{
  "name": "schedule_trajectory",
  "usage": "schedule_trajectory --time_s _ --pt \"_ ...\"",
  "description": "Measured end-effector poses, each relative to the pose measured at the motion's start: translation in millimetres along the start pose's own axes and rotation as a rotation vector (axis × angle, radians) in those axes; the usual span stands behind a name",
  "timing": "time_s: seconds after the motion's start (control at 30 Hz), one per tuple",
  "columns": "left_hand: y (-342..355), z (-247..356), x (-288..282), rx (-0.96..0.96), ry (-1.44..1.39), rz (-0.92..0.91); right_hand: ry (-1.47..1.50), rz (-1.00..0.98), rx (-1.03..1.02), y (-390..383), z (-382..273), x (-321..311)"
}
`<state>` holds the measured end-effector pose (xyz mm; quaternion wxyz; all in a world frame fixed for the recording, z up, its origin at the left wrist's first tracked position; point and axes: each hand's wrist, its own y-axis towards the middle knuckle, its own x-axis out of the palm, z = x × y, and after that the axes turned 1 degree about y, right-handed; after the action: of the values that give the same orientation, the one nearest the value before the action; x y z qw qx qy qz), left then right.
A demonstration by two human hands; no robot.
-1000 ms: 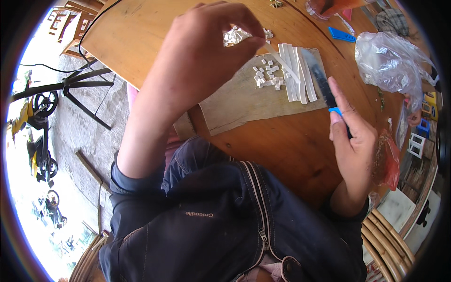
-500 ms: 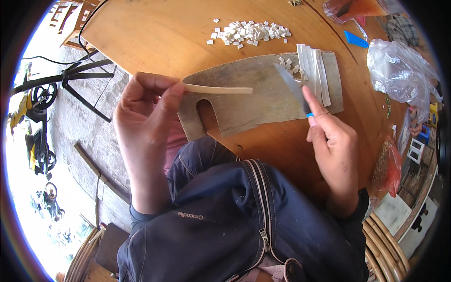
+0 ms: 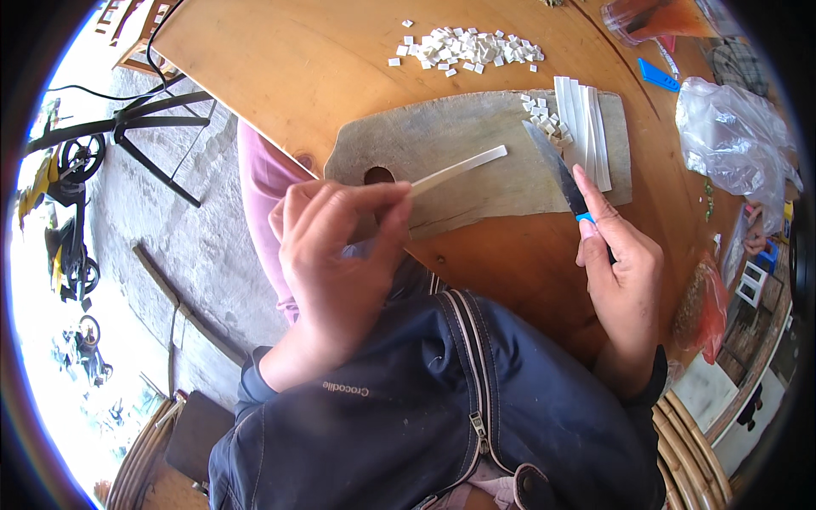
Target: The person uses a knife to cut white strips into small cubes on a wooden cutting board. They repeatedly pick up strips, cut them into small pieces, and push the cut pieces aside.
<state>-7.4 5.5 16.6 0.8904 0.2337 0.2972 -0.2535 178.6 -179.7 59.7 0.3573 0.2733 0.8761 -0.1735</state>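
Observation:
Between the thumb and fingers of my left hand (image 3: 340, 238) is a thin pale strip (image 3: 463, 167), its free end pointing right above a worn wooden cutting board (image 3: 476, 200). My right hand (image 3: 625, 259) is closed on a knife (image 3: 557, 170) with a blue-and-black handle, the forefinger stretched along its back. The blade slants up and left over the board. Beside the blade lie small cut pale pieces (image 3: 548, 123). Several longer white strips (image 3: 585, 127) lie side by side at the board's right end.
Beyond the board, a heap of small white squares (image 3: 472, 49) sits on the wooden table (image 3: 280, 59). Farther right are a blue plastic piece (image 3: 658, 75), a clear plastic bag (image 3: 731, 136) and a glass of reddish drink (image 3: 650, 19). A black stand (image 3: 127, 123) is off the table's left side.
My left hand has moved right and nearer to me, and the strip's free end now tilts upward. My right hand with the knife has shifted slightly right.

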Motion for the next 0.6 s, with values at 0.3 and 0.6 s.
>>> schedule_trajectory --time_s 0.3,0.6 --pt "4.6 14.6 -0.5 0.276 0.234 -0.071 -0.017 0.043 -0.113 -0.3 -4.1 5.8" --pt "13.7 35.2 32.0 0.416 0.437 -0.215 -0.149 0.032 -0.185 -2.1 -11.3 19.3"
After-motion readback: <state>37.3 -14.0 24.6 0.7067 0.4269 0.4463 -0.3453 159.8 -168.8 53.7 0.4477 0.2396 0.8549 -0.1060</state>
